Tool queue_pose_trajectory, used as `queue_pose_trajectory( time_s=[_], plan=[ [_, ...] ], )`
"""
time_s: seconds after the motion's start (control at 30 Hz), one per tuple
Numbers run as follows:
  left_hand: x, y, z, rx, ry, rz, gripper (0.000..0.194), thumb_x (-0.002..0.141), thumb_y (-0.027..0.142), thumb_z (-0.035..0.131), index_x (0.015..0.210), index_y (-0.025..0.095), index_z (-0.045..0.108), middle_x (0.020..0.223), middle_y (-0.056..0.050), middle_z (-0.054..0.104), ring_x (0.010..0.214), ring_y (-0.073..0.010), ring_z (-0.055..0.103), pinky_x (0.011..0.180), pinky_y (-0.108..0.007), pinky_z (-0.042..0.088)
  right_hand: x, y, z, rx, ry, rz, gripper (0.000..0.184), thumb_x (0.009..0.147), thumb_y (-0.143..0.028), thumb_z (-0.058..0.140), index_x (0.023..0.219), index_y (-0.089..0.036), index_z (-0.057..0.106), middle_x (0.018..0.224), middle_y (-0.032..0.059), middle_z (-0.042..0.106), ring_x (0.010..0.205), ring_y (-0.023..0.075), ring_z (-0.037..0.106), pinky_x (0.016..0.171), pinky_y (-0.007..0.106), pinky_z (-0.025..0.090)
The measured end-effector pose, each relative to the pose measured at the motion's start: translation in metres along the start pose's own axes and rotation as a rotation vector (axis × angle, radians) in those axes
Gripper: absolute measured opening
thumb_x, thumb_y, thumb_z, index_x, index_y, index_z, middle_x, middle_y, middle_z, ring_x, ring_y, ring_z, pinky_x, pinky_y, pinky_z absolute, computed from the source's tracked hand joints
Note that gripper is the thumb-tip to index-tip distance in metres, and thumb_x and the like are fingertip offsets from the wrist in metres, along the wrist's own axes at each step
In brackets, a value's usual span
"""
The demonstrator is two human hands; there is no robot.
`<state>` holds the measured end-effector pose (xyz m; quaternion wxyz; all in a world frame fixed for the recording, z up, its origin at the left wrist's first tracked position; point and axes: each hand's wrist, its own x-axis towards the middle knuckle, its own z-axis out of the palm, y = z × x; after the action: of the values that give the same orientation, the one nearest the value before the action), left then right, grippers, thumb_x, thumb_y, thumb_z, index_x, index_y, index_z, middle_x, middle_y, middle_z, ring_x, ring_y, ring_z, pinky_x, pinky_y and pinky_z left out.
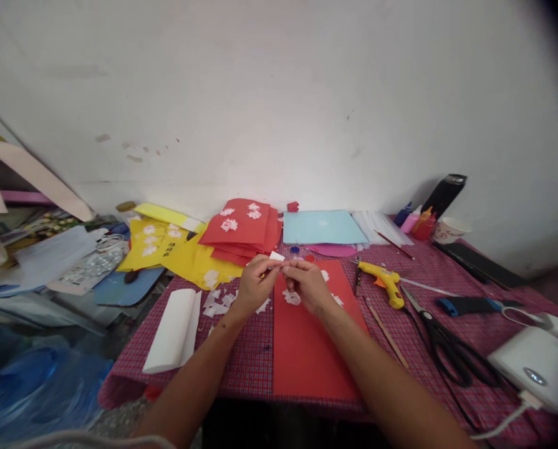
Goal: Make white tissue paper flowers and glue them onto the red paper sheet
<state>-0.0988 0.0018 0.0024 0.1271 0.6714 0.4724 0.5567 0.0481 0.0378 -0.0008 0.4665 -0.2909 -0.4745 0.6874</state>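
Observation:
Both hands meet over the top part of a red paper sheet [313,349] that has white paper flowers [292,297] on it. My left hand [256,284] pinches a small white piece of paper [277,256], whose corner sticks up past the fingertips. My right hand [307,282] has its thumb and fingers pressed together right beside the left fingertips. What lies between the right fingers is too small and covered to make out. Loose white paper scraps [217,305] lie on the checked cloth left of the red sheet, partly behind my left wrist.
A folded white paper [172,330] lies at left. Behind are yellow sheets [199,259], red sheets [241,224] and light blue paper [323,227]. To the right are a yellow glue gun [384,280], black scissors [451,349], a wooden stick [386,333], a black flask [444,196] and a white device [535,368].

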Motion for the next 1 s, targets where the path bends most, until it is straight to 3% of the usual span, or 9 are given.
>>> queue_pose_trajectory(
  time_s=[0.57,1.0],
  plan=[
    [-0.0032,-0.0011,-0.0007,0.124,-0.002,0.098,0.023,0.089,0.019,0.055,0.104,0.023,0.072,0.092,-0.006,0.064,0.088,-0.0174,0.059,0.079,-0.029,0.046,-0.0032,-0.0037,0.0028,0.037,-0.001,0.049,0.02,0.07,-0.033,0.073,0.066,-0.017,0.062,0.046,-0.0043,0.052,0.038,0.0077,0.04,0.036,0.02,0.027],
    [-0.0032,0.0008,-0.0004,0.09,-0.003,0.104,0.024,0.087,0.017,0.057,0.103,0.024,0.073,0.094,-0.006,0.065,0.089,-0.0177,0.06,0.079,-0.029,0.046,-0.0033,-0.0043,0.0026,0.043,-0.013,0.047,0.018,0.071,-0.032,0.073,0.067,-0.018,0.062,0.046,-0.0049,0.052,0.037,0.0076,0.041,0.038,0.021,0.029]
  ],
)
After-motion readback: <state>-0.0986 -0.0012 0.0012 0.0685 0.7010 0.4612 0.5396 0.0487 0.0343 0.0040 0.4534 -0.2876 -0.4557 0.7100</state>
